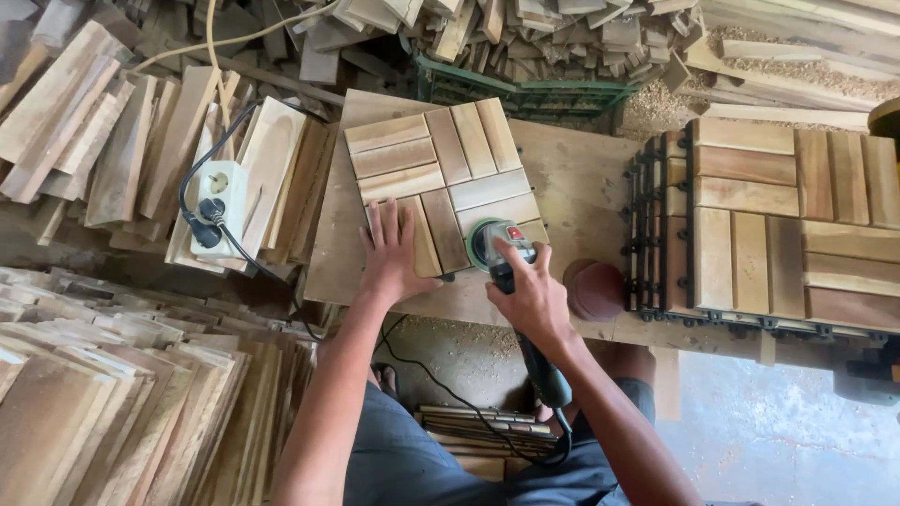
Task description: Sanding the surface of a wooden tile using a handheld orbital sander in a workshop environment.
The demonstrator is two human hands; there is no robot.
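A single head-worn camera looks steeply down from above the person, close over a workbench [581,178]. Both forearms reach in from the near edge toward mid-frame. Stacked wood fills the left and far sides; floor shows near right.

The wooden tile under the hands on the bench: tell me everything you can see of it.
The wooden tile is square, made of slats set in four blocks that alternate in direction, in tan to reddish-brown wood. It lies flat, slightly turned, on the workbench. The left hand presses flat on its near left corner. The right hand holds a power sander on its near right corner.
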